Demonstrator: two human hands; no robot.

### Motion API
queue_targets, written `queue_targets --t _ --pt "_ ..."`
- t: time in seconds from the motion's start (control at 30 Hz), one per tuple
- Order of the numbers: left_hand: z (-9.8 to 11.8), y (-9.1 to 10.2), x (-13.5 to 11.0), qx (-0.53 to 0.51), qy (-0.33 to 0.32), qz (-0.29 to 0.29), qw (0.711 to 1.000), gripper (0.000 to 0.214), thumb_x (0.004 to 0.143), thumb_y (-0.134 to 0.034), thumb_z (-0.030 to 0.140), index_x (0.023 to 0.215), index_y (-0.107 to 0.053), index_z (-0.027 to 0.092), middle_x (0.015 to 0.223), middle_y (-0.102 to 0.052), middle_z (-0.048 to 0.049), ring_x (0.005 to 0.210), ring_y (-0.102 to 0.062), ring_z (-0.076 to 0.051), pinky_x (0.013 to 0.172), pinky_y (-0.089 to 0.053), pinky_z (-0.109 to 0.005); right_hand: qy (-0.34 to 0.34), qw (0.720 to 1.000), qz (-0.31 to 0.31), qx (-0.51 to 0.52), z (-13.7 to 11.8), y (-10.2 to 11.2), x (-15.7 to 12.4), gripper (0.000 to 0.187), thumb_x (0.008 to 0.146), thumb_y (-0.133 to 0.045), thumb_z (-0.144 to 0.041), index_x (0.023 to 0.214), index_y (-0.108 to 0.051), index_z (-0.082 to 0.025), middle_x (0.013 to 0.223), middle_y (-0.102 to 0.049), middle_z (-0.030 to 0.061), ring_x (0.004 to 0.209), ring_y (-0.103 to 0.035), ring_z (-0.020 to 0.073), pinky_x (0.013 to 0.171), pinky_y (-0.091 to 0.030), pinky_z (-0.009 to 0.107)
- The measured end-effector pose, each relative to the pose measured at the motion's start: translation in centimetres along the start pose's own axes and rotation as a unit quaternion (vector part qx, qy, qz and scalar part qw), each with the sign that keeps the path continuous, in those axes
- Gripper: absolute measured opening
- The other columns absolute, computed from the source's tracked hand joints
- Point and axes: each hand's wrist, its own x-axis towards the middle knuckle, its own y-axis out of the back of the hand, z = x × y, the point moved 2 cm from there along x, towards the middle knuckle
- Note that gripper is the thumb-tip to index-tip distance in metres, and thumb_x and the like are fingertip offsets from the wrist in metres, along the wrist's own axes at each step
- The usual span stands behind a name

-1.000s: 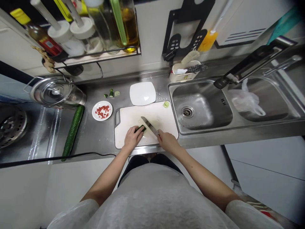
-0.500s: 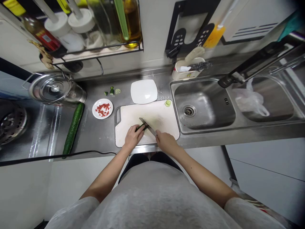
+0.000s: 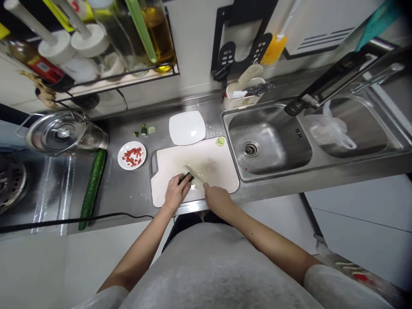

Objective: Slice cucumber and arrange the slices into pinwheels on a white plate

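Note:
On the white cutting board [image 3: 170, 161], my left hand [image 3: 175, 191] is closed over a piece of cucumber [image 3: 184, 178], pressing it to the board with the fingertips. My right hand [image 3: 217, 198] grips the handle of a kitchen knife [image 3: 195, 174]. The blade points up and left and lies against the right side of the cucumber piece. Most of the handle is hidden in my fist. A few thin cucumber slices [image 3: 220, 141] rest at the board's upper right corner. Wet marks show around the blade.
Behind the board stands a white square plate [image 3: 187, 128]. Left of it are a small plate [image 3: 132, 168] of red bits, cucumber ends [image 3: 143, 130], a whole cucumber [image 3: 92, 191] and a lidded steel pot [image 3: 64, 132]. A sink [image 3: 270, 141] adjoins on the right; a black cable [image 3: 80, 220] crosses the counter's front.
The view has shifted and turned a little, so the counter sits further left. The knife blade has tilted, showing more of its face. Both hands keep their hold.

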Motion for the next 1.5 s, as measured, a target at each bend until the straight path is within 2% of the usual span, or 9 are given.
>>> queue_targets --t 0.4,0.6,0.8,0.97,1.3,1.5 --pt "0.2 0.0 0.1 0.012 -0.002 0.001 1.000 0.034 0.091 -0.051 0.031 0.124 -0.059 0.024 0.110 -0.059 -0.0102 0.101 -0.054 -0.021 0.087 -0.045 -0.037 0.017 0.999 -0.023 0.043 0.2 0.5 0.1 0.033 0.087 -0.035 -0.005 0.114 -0.051 -0.012 0.093 -0.070 0.0170 0.094 -0.067 0.0240 0.075 -0.049 0.031" --pt "0.2 0.0 0.1 0.021 -0.005 -0.002 1.000 0.034 0.091 -0.053 0.031 0.123 -0.059 0.024 0.111 -0.059 -0.0101 0.101 -0.054 -0.021 0.087 -0.044 -0.036 0.015 0.998 -0.010 0.054 0.2 0.5 0.7 0.033 0.086 -0.036 -0.005 0.113 -0.053 -0.013 0.089 -0.070 0.0136 0.092 -0.068 0.0228 0.073 -0.049 0.029" --pt "0.1 0.0 0.0 0.028 0.000 -0.007 1.000 0.034 0.091 -0.053 0.032 0.122 -0.060 0.024 0.110 -0.060 -0.0102 0.101 -0.055 -0.021 0.087 -0.042 -0.036 0.018 0.998 -0.022 0.048 0.4 0.3 0.7 0.031 0.087 -0.037 -0.005 0.113 -0.053 -0.013 0.090 -0.070 0.0145 0.091 -0.068 0.0218 0.071 -0.047 0.027" --pt "0.1 0.0 0.0 0.024 0.000 -0.007 1.000 0.033 0.091 -0.052 0.033 0.122 -0.060 0.025 0.110 -0.060 -0.0100 0.102 -0.055 -0.021 0.088 -0.041 -0.037 0.018 0.999 -0.008 0.051 0.2 0.4 0.8 0.031 0.088 -0.035 -0.006 0.112 -0.053 -0.012 0.088 -0.070 0.0146 0.090 -0.068 0.0226 0.071 -0.047 0.028" --pt "0.2 0.1 0.0 0.033 -0.002 -0.009 0.999 0.035 0.091 -0.052 0.033 0.124 -0.059 0.025 0.112 -0.060 -0.0101 0.103 -0.054 -0.021 0.089 -0.040 -0.037 0.027 0.998 -0.022 0.050 1.0 -0.1 1.6 0.030 0.087 -0.038 -0.010 0.113 -0.054 -0.014 0.091 -0.070 0.0146 0.091 -0.067 0.0246 0.072 -0.049 0.031" --pt "0.1 0.0 0.0 0.029 -0.006 -0.007 1.000 0.035 0.091 -0.051 0.034 0.125 -0.059 0.026 0.112 -0.060 -0.0097 0.104 -0.055 -0.022 0.089 -0.040 -0.037 0.039 0.998 -0.006 0.057 1.1 0.0 1.6 0.032 0.085 -0.038 -0.006 0.111 -0.055 -0.013 0.090 -0.070 0.0142 0.091 -0.067 0.0242 0.072 -0.049 0.031"
